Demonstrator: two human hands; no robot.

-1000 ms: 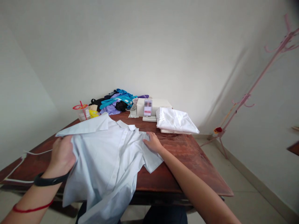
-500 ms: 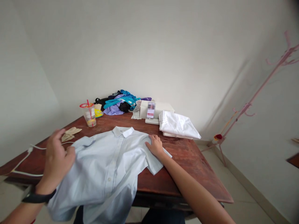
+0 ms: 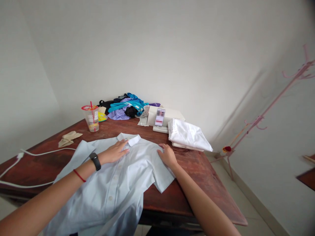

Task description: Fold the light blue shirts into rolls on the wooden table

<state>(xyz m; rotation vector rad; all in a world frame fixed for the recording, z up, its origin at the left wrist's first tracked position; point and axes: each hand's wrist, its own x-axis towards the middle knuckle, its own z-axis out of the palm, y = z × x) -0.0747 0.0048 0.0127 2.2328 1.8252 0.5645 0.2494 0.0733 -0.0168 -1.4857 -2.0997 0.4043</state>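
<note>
A white short-sleeved button shirt (image 3: 110, 183) lies front up on the dark wooden table, its collar toward the wall and its lower part hanging over the near edge. My left hand (image 3: 114, 151) rests on the shirt's upper front just below the collar, palm down with the fingers stretched out. On the right shoulder of the shirt, at the top of the sleeve, lies my right hand (image 3: 167, 155) with its fingers spread. The undersides of both hands are hidden.
Behind the shirt are a folded white cloth (image 3: 188, 133), a white box (image 3: 169, 113) and a heap of clothes (image 3: 128, 106). A plastic cup with a straw (image 3: 91, 118), a beige cloth (image 3: 70, 138) and a white cable (image 3: 29, 186) lie left. A pink coat rack (image 3: 270, 106) stands right.
My left hand has come from the shirt's left side, where it was raised, to the upper front near the collar. My right hand stays at the shoulder.
</note>
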